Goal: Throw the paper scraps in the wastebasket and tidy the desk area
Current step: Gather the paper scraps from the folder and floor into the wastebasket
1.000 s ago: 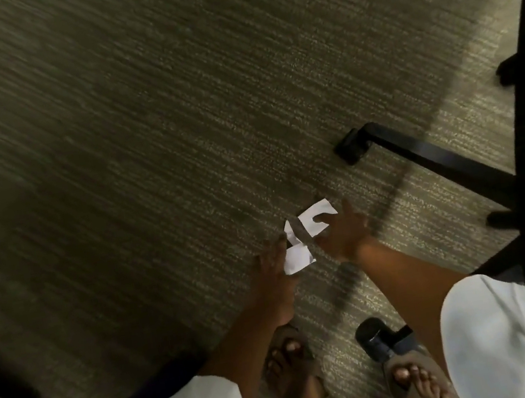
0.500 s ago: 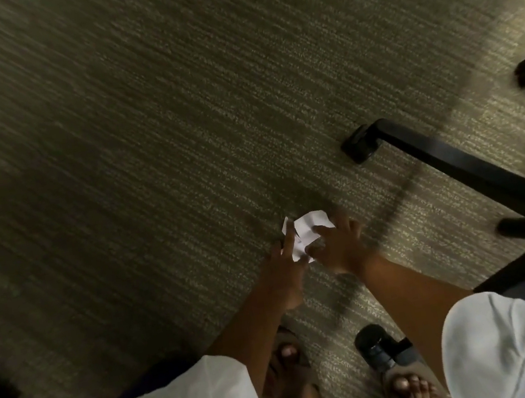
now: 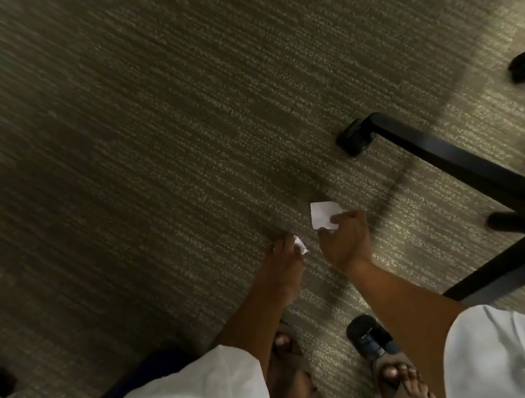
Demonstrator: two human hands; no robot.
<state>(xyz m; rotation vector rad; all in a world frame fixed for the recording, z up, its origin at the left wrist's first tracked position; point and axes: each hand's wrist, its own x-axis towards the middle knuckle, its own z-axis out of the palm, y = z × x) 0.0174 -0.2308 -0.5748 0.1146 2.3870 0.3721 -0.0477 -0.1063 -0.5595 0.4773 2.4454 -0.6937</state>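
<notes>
Head view shows both hands low over the carpet (image 3: 141,149), left hand (image 3: 286,257) pinching a small scrap (image 3: 301,245), right hand (image 3: 347,236) pinching a bigger scrap (image 3: 323,214); best to grip both firmly before rising, since no wastebasket shows.

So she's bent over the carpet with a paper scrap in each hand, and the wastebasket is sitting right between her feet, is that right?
Not quite. The head view shows no wastebasket; between the feet there is only a black chair caster. The rest holds: over the carpet, the left hand holds a small scrap and the right hand a larger scrap.
</notes>
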